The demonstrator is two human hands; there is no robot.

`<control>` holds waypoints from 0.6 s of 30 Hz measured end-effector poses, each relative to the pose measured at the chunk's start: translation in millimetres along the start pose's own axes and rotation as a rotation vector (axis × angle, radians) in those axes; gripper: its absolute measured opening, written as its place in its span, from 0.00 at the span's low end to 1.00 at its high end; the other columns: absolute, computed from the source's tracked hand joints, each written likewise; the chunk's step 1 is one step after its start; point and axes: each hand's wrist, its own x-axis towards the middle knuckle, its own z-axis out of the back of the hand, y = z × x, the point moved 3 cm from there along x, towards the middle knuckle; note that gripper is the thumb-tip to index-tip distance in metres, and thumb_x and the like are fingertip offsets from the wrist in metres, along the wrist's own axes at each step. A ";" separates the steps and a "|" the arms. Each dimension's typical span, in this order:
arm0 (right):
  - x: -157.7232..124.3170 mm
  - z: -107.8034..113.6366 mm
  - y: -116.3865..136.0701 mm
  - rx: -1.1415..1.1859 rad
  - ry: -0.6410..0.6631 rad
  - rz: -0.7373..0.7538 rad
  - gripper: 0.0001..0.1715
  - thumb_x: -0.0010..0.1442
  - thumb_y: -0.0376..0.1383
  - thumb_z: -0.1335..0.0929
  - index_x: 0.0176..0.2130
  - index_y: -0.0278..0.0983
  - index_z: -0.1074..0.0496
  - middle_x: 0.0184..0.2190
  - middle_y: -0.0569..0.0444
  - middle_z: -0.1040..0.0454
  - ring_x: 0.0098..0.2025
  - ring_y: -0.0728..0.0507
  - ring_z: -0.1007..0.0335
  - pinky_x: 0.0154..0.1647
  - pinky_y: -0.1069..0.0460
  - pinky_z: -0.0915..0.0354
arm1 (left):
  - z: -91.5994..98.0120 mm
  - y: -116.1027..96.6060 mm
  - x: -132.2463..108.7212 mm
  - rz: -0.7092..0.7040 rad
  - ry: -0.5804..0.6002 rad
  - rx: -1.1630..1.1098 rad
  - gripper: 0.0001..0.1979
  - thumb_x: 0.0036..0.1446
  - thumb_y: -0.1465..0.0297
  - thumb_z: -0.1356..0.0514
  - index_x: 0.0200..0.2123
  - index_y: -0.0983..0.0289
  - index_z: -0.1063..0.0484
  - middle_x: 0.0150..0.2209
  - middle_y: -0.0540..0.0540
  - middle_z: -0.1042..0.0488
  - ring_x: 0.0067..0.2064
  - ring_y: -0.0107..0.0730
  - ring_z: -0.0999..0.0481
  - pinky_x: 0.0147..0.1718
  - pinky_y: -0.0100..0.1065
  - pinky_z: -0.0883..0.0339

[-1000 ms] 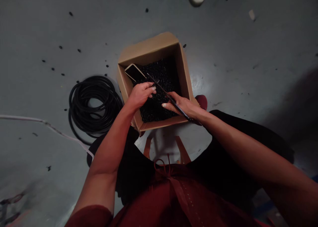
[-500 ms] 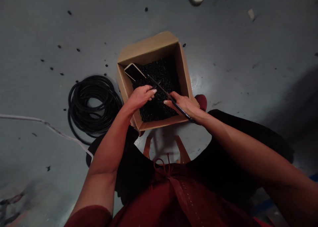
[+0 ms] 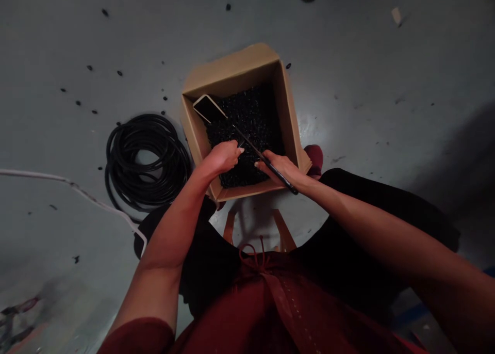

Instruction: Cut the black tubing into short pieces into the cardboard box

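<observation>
A: Report on flooring.
B: Recorded as smooth grey floor [image 3: 379, 60], with dark scuffs [image 3: 400, 100] on its right side and a pale scrap [image 3: 396, 16] toward its far right.
A: State lighting.
B: Rated dim overall. Found soft glare [image 3: 309, 115] near mid-floor and a broad shadow [image 3: 464, 158] farther right.
A: List furniture.
B: Noted two brown, wooden-looking legs [image 3: 229, 227] at the floor's near middle, set apart. Logged a blue strip [image 3: 413, 312] at near right, too dark to identify.
</observation>
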 end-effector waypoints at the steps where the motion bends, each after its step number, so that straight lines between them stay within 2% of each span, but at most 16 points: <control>1: 0.0 -0.3 0.0 -0.010 0.001 0.005 0.14 0.65 0.47 0.38 0.40 0.40 0.34 0.26 0.53 0.30 0.28 0.44 0.36 0.30 0.52 0.48 | 0.0 0.5 0.7 -0.005 0.004 0.024 0.12 0.68 0.69 0.50 0.38 0.68 0.29 0.32 0.59 0.22 0.31 0.32 0.23 0.34 0.31 0.35; 5: -0.2 -2.6 0.8 -0.056 0.023 0.018 0.14 0.66 0.46 0.38 0.40 0.39 0.33 0.29 0.51 0.28 0.31 0.43 0.33 0.31 0.51 0.47 | -1.6 2.5 3.7 -0.048 -0.014 0.165 0.14 0.66 0.68 0.49 0.38 0.69 0.26 0.36 0.63 0.22 0.39 0.39 0.22 0.38 0.33 0.35; 9: -0.8 -5.9 1.1 -0.085 0.057 -0.004 0.15 0.67 0.46 0.39 0.42 0.38 0.32 0.31 0.49 0.26 0.32 0.42 0.31 0.31 0.51 0.45 | -4.5 4.7 4.8 -0.046 0.001 0.229 0.16 0.67 0.67 0.50 0.42 0.70 0.25 0.40 0.66 0.21 0.44 0.44 0.22 0.40 0.35 0.35; 18: -1.6 -12.6 -1.4 -0.161 0.079 0.019 0.15 0.69 0.45 0.39 0.44 0.37 0.32 0.34 0.46 0.23 0.35 0.41 0.26 0.31 0.52 0.44 | -5.1 5.7 5.5 -0.013 0.068 0.308 0.19 0.67 0.66 0.51 0.46 0.69 0.23 0.45 0.66 0.21 0.46 0.43 0.22 0.41 0.34 0.34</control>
